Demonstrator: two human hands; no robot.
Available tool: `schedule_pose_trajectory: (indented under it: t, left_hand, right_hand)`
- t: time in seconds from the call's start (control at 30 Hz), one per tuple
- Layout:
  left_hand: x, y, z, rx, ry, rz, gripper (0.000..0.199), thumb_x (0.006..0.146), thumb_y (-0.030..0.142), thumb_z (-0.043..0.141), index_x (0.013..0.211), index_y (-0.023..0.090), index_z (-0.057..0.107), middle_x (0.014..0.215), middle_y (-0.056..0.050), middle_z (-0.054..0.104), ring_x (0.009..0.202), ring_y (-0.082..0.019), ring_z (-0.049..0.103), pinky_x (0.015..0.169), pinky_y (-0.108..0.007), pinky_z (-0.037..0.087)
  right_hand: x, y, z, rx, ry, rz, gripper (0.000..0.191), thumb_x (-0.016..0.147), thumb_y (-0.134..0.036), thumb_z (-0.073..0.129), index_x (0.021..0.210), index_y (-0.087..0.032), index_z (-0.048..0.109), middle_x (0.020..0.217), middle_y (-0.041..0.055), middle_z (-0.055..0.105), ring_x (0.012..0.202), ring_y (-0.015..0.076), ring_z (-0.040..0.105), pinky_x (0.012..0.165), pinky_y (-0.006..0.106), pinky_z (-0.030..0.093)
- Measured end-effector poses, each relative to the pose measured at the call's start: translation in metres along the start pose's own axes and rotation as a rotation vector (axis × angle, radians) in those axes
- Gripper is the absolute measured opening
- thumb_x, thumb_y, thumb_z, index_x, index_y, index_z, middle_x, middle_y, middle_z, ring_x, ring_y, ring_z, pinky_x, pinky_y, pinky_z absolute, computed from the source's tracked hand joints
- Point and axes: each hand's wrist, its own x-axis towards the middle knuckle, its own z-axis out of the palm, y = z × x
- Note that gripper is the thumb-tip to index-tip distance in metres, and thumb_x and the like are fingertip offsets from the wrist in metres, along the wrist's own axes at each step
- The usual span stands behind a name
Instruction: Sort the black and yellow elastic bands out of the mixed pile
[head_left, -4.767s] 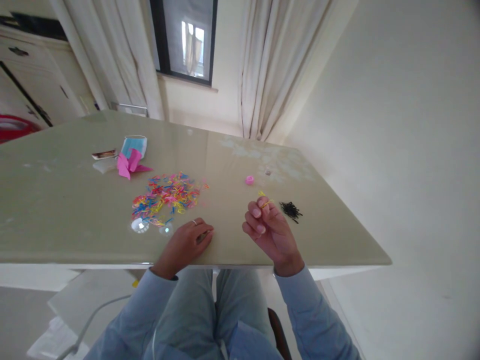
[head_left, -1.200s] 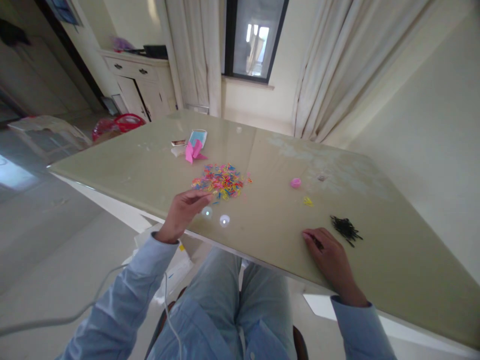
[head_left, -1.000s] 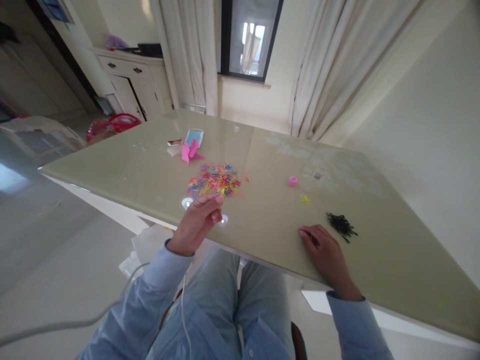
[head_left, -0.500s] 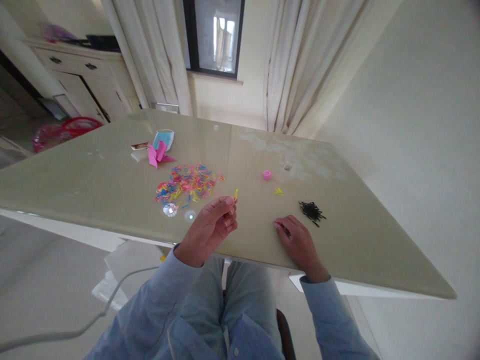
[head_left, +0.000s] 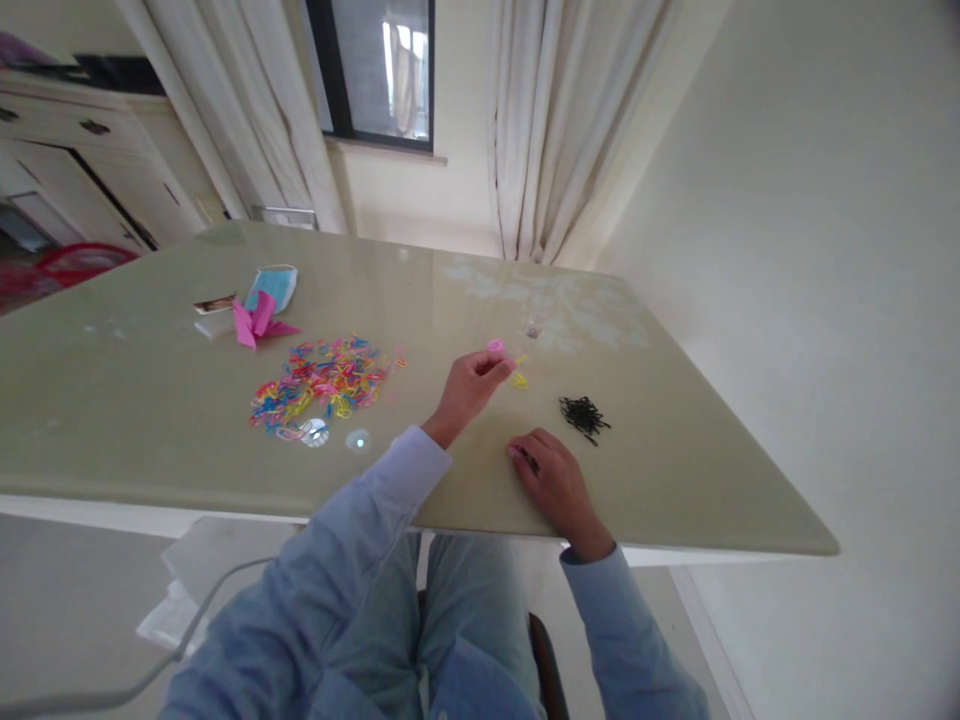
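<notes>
My left hand (head_left: 469, 388) reaches out over the table with thumb and fingers pinched. From its fingertips sticks out a small yellow rubber band (head_left: 522, 359), thin and slightly blurred. Just beneath lies a little yellow heap (head_left: 519, 381) of the same kind. A small pink round object (head_left: 496, 345) is partly covered by the left fingertips. My right hand (head_left: 555, 480) rests on the table, fingers curled; a dark patch shows in the curl, and I cannot tell what it is. Beyond it lies a heap of thin black pieces (head_left: 583, 416). Left of my hands spreads a pile of multicoloured rubber bands (head_left: 322, 380).
At the back left lie a blue face mask (head_left: 273, 288), a folded pink paper piece (head_left: 259, 322) and a small card (head_left: 214, 303). A small clear item (head_left: 532, 330) sits at the back. The table's front edge (head_left: 480, 534) runs before my lap.
My left hand has moved right and forward with the yellow rubber band, from beside the multicoloured pile to above the yellow heap. My right hand stays put on the table. The view has shifted right.
</notes>
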Motion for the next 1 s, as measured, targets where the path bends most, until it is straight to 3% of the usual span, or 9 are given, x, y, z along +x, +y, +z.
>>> schedule_pose_trajectory:
  t: [0.13, 0.27, 0.4, 0.53, 0.7, 0.87, 1.0]
  left_hand:
    - [0.026, -0.02, 0.018, 0.437, -0.044, 0.18, 0.021, 0.088, 0.029, 0.06, 0.079, 0.014, 0.072, 0.073, -0.003, 0.067, 0.065, -0.013, 0.055, 0.066, -0.026, 0.04]
    - [0.034, -0.034, 0.026, 0.776, -0.173, 0.239, 0.025, 0.093, 0.029, 0.054, 0.086, 0.016, 0.074, 0.088, -0.009, 0.071, 0.079, -0.019, 0.061, 0.075, -0.03, 0.043]
    - [0.032, -0.041, 0.027, 0.916, -0.255, 0.219, 0.026, 0.095, 0.027, 0.05, 0.094, 0.016, 0.074, 0.097, -0.011, 0.071, 0.088, -0.023, 0.062, 0.077, -0.032, 0.044]
    - [0.03, -0.037, 0.02, 0.904, -0.224, 0.212, 0.025, 0.094, 0.027, 0.052, 0.102, 0.015, 0.072, 0.103, -0.012, 0.069, 0.093, -0.023, 0.062, 0.081, -0.032, 0.045]
    - [0.01, -0.024, -0.012, 0.857, -0.263, 0.257, 0.024, 0.094, 0.026, 0.052, 0.095, 0.015, 0.073, 0.092, -0.009, 0.07, 0.087, -0.021, 0.061, 0.081, -0.032, 0.045]
    - [-0.042, -0.017, -0.064, 0.8, -0.328, 0.258, 0.02, 0.092, 0.026, 0.054, 0.091, 0.018, 0.073, 0.085, -0.006, 0.068, 0.075, -0.017, 0.059, 0.076, -0.03, 0.044]
    - [-0.084, -0.02, -0.101, 0.754, -0.306, 0.247, 0.021, 0.093, 0.026, 0.052, 0.093, 0.019, 0.072, 0.087, -0.006, 0.068, 0.077, -0.017, 0.059, 0.075, -0.029, 0.044]
  right_hand:
    - [0.001, -0.002, -0.002, 0.016, -0.015, 0.02, 0.016, 0.095, -0.021, 0.051, 0.093, -0.02, 0.067, 0.086, 0.0073, 0.065, 0.083, 0.0213, 0.06, 0.074, 0.032, 0.047]
    - [0.001, -0.002, -0.003, 0.04, -0.021, 0.02, 0.017, 0.095, -0.021, 0.051, 0.093, -0.02, 0.068, 0.088, 0.0078, 0.066, 0.083, 0.0212, 0.06, 0.074, 0.033, 0.048]
    - [0.001, -0.001, -0.003, 0.06, -0.016, 0.017, 0.018, 0.095, -0.021, 0.05, 0.093, -0.021, 0.068, 0.087, 0.0074, 0.066, 0.083, 0.0208, 0.06, 0.075, 0.033, 0.048]
    - [0.002, 0.0, -0.003, 0.068, -0.031, 0.025, 0.018, 0.095, -0.021, 0.05, 0.093, -0.02, 0.068, 0.087, 0.0079, 0.067, 0.083, 0.0211, 0.061, 0.075, 0.033, 0.048]
    - [0.001, -0.002, -0.005, 0.079, -0.02, 0.022, 0.018, 0.095, -0.023, 0.05, 0.092, -0.019, 0.067, 0.086, 0.0074, 0.067, 0.081, 0.0207, 0.061, 0.074, 0.032, 0.048]
    - [0.004, 0.0, -0.007, 0.11, -0.01, 0.038, 0.02, 0.095, -0.029, 0.051, 0.089, -0.02, 0.068, 0.082, 0.0062, 0.067, 0.074, 0.0193, 0.061, 0.069, 0.032, 0.049]
    - [0.011, 0.003, -0.007, 0.136, -0.017, 0.092, 0.023, 0.092, -0.035, 0.053, 0.088, -0.02, 0.07, 0.082, 0.0061, 0.07, 0.067, 0.0181, 0.061, 0.065, 0.031, 0.049]
